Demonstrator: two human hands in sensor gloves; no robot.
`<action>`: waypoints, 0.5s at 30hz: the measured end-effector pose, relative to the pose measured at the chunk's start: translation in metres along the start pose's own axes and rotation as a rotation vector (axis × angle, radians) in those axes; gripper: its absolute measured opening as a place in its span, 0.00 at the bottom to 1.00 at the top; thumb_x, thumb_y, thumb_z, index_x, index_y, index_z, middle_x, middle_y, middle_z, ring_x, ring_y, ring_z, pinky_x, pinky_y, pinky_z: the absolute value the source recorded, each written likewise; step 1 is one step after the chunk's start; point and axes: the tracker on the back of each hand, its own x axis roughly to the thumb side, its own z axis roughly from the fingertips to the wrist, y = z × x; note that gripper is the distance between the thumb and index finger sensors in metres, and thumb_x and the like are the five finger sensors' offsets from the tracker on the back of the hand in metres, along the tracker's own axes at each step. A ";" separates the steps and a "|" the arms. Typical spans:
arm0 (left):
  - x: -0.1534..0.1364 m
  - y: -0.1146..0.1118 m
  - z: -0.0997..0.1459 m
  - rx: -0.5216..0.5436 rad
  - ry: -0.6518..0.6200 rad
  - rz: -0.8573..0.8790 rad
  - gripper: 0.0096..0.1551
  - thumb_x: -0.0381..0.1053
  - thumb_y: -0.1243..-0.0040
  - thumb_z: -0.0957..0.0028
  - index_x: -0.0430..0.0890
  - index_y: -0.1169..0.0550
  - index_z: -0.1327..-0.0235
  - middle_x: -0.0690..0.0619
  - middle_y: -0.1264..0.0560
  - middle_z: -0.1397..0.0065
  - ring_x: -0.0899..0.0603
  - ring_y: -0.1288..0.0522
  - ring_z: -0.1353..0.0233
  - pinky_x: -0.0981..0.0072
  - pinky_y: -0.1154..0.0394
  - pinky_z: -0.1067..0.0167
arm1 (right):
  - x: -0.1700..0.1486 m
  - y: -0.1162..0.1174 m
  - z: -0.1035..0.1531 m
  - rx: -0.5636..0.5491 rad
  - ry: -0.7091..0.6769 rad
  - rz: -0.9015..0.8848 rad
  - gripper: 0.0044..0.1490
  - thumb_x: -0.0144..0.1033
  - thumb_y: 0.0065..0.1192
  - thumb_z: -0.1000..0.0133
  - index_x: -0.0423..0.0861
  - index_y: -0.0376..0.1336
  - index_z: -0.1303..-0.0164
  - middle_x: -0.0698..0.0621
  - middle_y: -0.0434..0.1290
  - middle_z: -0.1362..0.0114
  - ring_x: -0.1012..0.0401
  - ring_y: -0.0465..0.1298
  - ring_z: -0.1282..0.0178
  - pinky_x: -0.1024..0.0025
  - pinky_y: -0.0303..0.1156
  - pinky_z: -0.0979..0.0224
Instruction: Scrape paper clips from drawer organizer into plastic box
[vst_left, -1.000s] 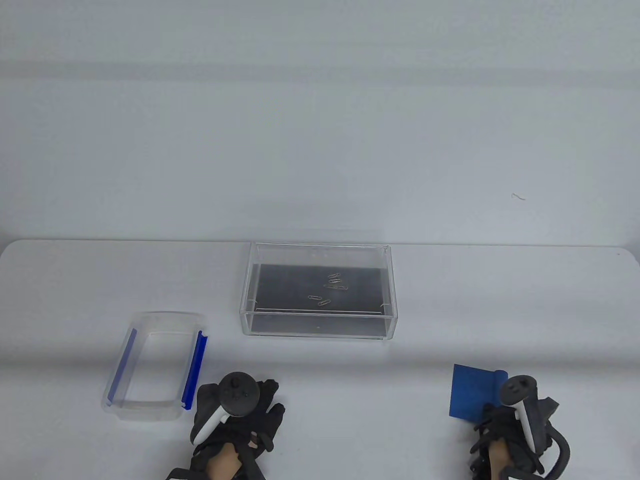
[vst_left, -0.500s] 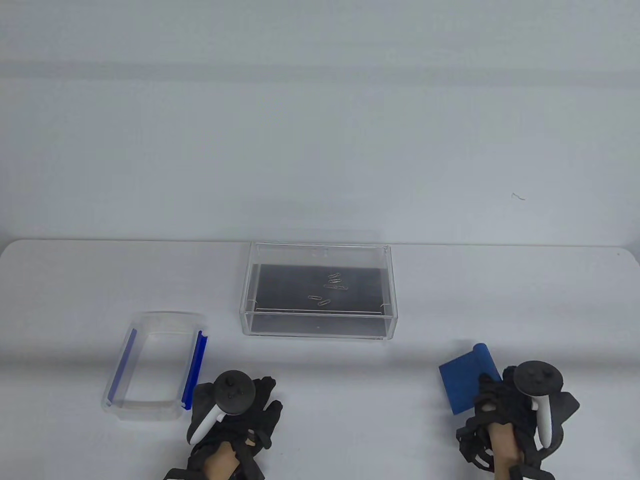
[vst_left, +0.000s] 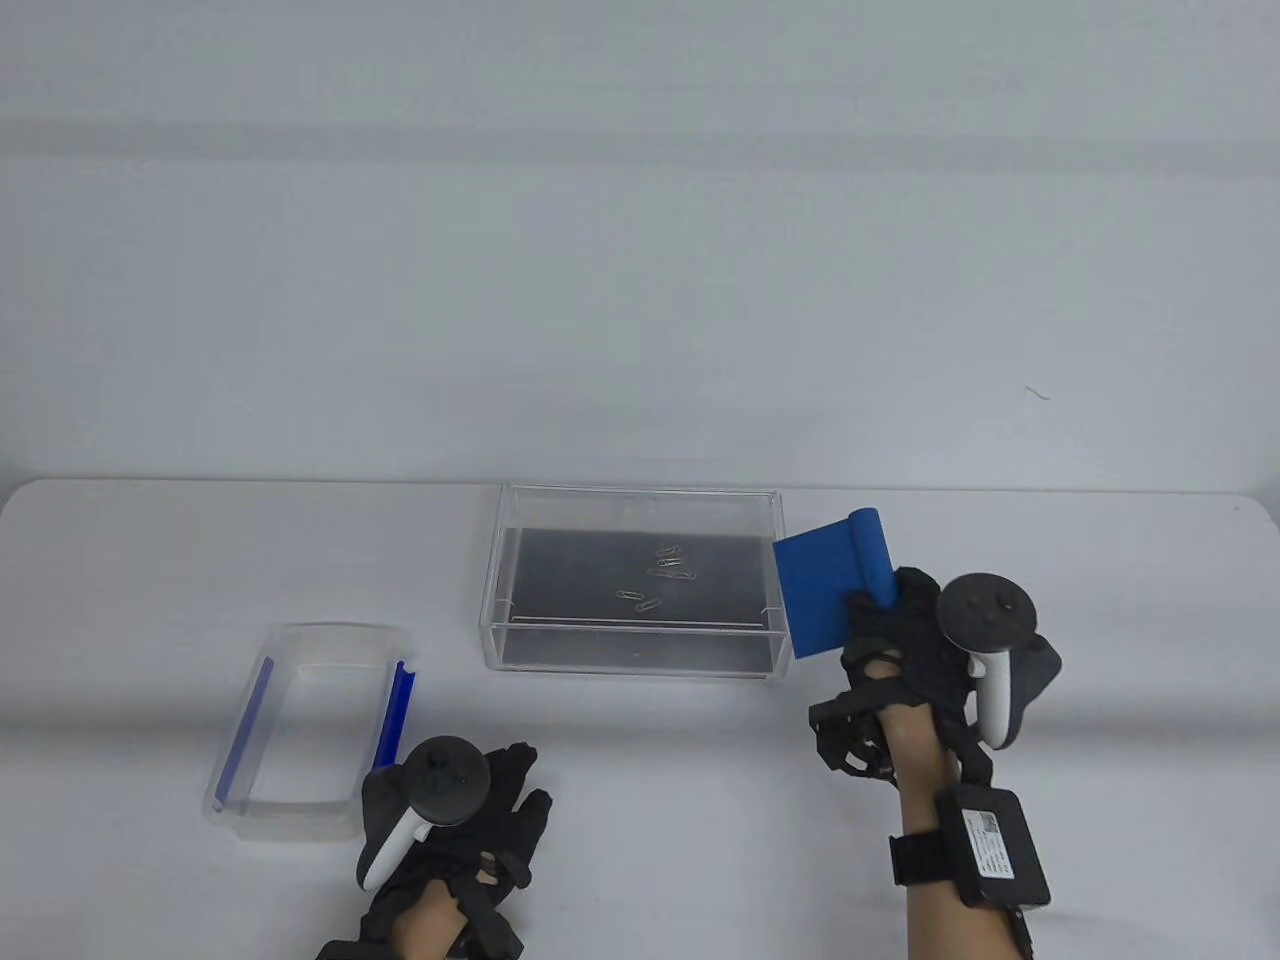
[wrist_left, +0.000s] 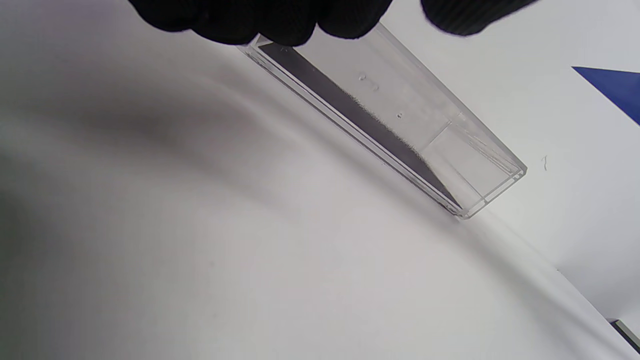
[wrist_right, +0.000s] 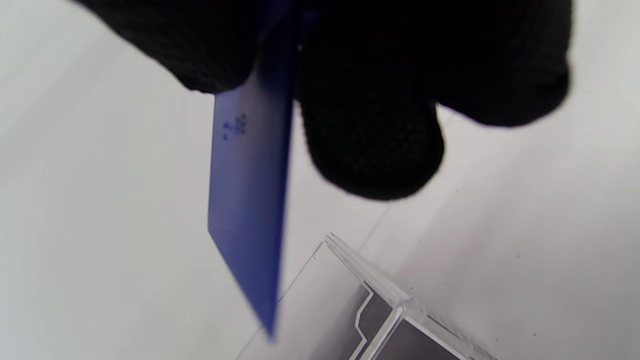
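A clear drawer organizer (vst_left: 520, 560) with a dark floor stands mid-table and holds several paper clips (vst_left: 660, 580). It also shows in the left wrist view (wrist_left: 430, 145) and a corner of it in the right wrist view (wrist_right: 380, 295). My right hand (vst_left: 900, 640) grips a blue scraper (vst_left: 830, 590) and holds it up beside the organizer's right end; the blade also shows in the right wrist view (wrist_right: 250, 200). The clear plastic box (vst_left: 300, 650) with blue side clips sits at front left. My left hand (vst_left: 470, 810) lies on the table just right of the box, fingers spread, holding nothing.
The white table's far edge (vst_left: 640, 483) runs just behind the organizer. A small dark scrap (vst_left: 1036, 393) lies on the surface beyond the table at right.
My right hand has lifted the blue scraper from the front right of the table and carried it up and left to the organizer's right end. My left hand shifted slightly left and toward me.
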 end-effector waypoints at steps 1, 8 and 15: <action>0.000 0.001 0.000 0.004 -0.002 0.004 0.40 0.62 0.50 0.50 0.46 0.40 0.27 0.42 0.42 0.24 0.30 0.41 0.25 0.41 0.37 0.32 | 0.006 0.005 -0.003 0.000 0.004 0.030 0.43 0.50 0.63 0.50 0.42 0.47 0.35 0.51 0.73 0.44 0.64 0.85 0.71 0.68 0.82 0.62; 0.000 0.002 0.001 0.011 -0.004 0.010 0.40 0.62 0.50 0.50 0.46 0.40 0.27 0.42 0.42 0.24 0.30 0.41 0.25 0.41 0.37 0.32 | 0.032 0.047 -0.028 0.007 -0.011 0.254 0.49 0.52 0.60 0.49 0.43 0.41 0.29 0.54 0.74 0.50 0.64 0.83 0.73 0.68 0.81 0.63; 0.000 0.002 0.000 0.003 -0.004 0.004 0.40 0.62 0.50 0.50 0.46 0.40 0.27 0.42 0.42 0.24 0.30 0.41 0.25 0.41 0.37 0.32 | 0.029 0.082 -0.040 0.018 0.015 0.378 0.49 0.52 0.60 0.49 0.43 0.41 0.28 0.54 0.75 0.53 0.64 0.82 0.77 0.68 0.80 0.66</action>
